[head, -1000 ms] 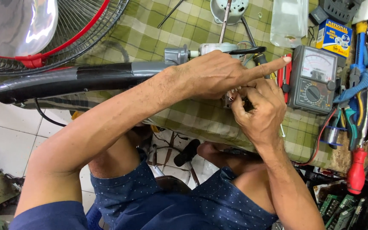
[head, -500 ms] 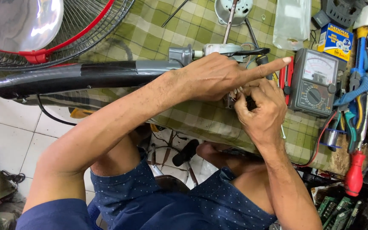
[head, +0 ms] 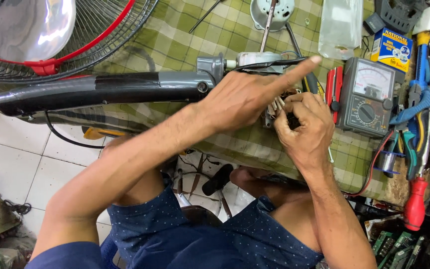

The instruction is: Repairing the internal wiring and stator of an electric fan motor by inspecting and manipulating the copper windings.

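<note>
The right hand (head: 304, 127) pinches a bundle of thin wire ends (head: 276, 106) at the fan motor (head: 274, 107), fingers curled tight. The left hand (head: 245, 97) steadies the same spot, forefinger stretched out. The wires look light, springy and easily snapped, best gripped by their sleeves. The motor sits near the table (head: 175, 35) edge, left of the multimeter (head: 367, 94), at the grey fan neck's (head: 125, 89) right end. Against half a second ago, little has shifted.

Pale wire ends (head: 276, 105) bunched between fingers
</note>
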